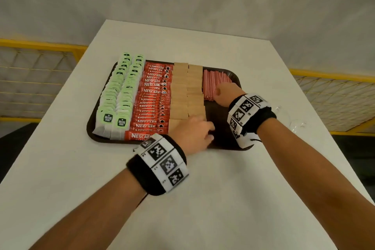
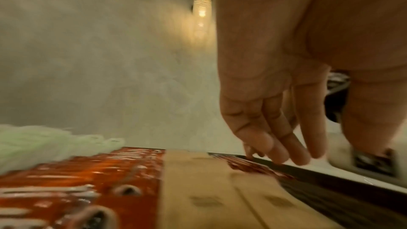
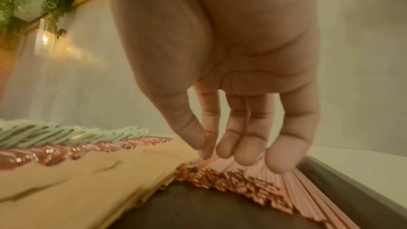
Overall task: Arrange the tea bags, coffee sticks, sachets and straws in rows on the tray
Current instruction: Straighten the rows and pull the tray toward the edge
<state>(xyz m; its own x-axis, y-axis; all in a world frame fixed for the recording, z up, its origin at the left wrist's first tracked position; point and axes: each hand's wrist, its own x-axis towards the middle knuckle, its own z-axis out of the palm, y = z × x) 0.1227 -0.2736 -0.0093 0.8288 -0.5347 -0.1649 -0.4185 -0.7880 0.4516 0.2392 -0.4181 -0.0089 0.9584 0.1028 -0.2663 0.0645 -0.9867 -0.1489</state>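
Note:
A dark brown tray (image 1: 220,116) lies on the white table. From left to right it holds rows of green tea bags (image 1: 119,91), red coffee sticks (image 1: 152,97), brown sachets (image 1: 186,91) and red straws (image 1: 213,81). My left hand (image 1: 207,130) rests at the near end of the sachet rows. In the left wrist view its fingers (image 2: 286,145) hang straight over the sachets (image 2: 209,189) and hold nothing. My right hand (image 1: 223,93) is over the straws. In the right wrist view its straight fingertips (image 3: 242,154) touch the straws (image 3: 242,180).
The near right part of the tray (image 3: 209,212) is bare. A clear glass cup (image 1: 292,119) stands on the table to the right of the tray. Yellow mesh railings (image 1: 40,71) run behind the table on both sides.

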